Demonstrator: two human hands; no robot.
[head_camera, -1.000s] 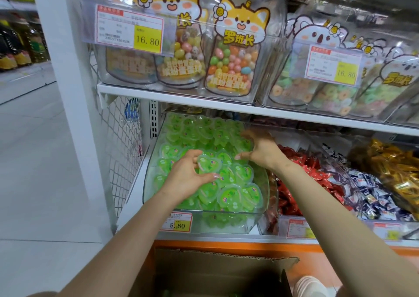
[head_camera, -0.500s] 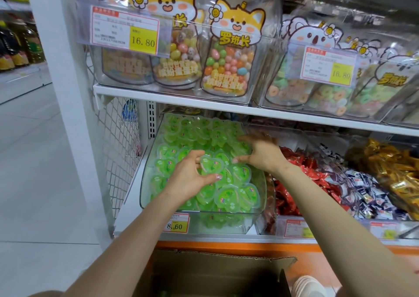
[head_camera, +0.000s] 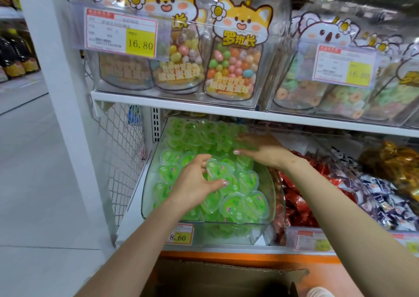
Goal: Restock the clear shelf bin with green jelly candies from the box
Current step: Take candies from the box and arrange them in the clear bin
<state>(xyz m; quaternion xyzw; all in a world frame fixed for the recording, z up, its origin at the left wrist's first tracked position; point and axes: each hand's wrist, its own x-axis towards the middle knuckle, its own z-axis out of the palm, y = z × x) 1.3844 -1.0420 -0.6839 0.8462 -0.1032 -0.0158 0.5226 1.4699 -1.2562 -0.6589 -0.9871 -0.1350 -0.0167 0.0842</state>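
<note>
Jellies [head_camera: 233,206] heap the clear bin [head_camera: 226,231] to its rim. Left hand [head_camera: 195,183] pinches one heart cup [head_camera: 217,169] by its edges, light, slick and stiff-rimmed, I'd judge; right hand [head_camera: 265,149] lies flat on the pile at the bin's back.

Left hand [head_camera: 195,183] and right hand [head_camera: 265,149] are showing bare; both forearms [head_camera: 127,246] are running uncovered to frame edge; fingernails [head_camera: 225,182] are appearing short, pale-glossed; pale shoe toe [head_camera: 318,293] is showing below.
</note>
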